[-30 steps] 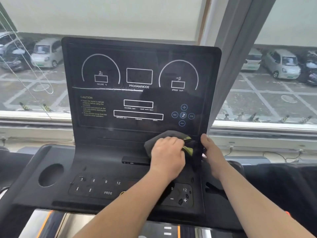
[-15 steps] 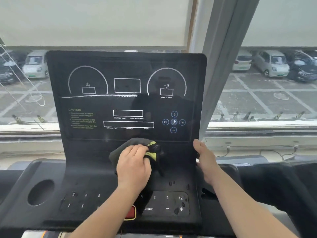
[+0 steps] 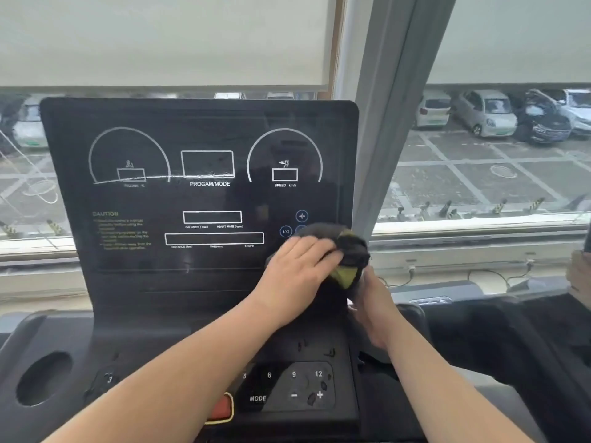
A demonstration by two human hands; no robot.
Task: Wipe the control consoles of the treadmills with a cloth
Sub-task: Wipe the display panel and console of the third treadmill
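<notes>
Cloth (image 3: 351, 247), dark with a yellow-green patch, sits bunched up on the lower right part of the black treadmill console (image 3: 208, 129), just under the little round plus button (image 3: 302, 216). It covers some of the round buttons there. The left hand (image 3: 297, 266) lies on top of the cloth with its fingers (image 3: 323, 249) bent over the bunch, and it holds the cloth against the screen. The right hand (image 3: 372, 302) is at the right edge of the console, just below the cloth and touching that edge. Its fingers are hidden behind the cloth and the edge, so I cannot tell if they are open or closed. The screen has two white half circles, some white boxes and the words PROGAM/MODE. Lower down is a flat panel of number keys (image 3: 307, 385) with 6, 9, 12, MODE, minus and plus on it. A red button (image 3: 220, 409) peeks out under the left arm. A round cup hole (image 3: 43, 378) is at the far left. Behind the console is a big window with a pale blind (image 3: 160, 36) pulled partway down. Parked cars (image 3: 486, 113) can be seen outside.
</notes>
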